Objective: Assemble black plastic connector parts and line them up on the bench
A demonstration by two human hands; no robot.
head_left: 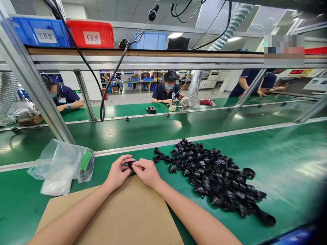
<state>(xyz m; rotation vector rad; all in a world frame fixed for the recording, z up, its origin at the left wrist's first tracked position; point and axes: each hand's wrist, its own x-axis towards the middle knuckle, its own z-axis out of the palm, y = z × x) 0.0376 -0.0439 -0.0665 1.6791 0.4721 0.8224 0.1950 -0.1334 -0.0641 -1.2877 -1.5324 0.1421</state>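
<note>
Beyond the cardboard sheet (pixel 120 217) and high to its left, a blue plastic bin (pixel 28 32) with a white label stands on a shelf (pixel 178 60). Below that bin, farther off than the sheet, a seated co-worker (pixel 67 97) in a dark shirt leans over a green bench. Just past the sheet's left corner lies a clear plastic bag (pixel 58 149) with a green label (pixel 86 160) and white contents. A red bin (pixel 89 32) sits on the shelf, above and beyond the sheet.

At the sheet's far edge, the left hand (pixel 119 172) curls its thumb and fingers into a loose ring, their tips closed on a small black part (pixel 130 165). This part is held above that edge, mostly hidden by fingers. The right hand (pixel 147 173) meets it from the other side, thumb and forefinger pinched together on it, the other fingers folded in.

Beyond the sheet and slightly right, another co-worker (pixel 163 93) sits with both hands near a bench. Right of the sheet, a pile of round, ribbed black parts (pixel 217 177) spreads over the green work surface (pixel 288 163), a few pieces separate near its left end.
</note>
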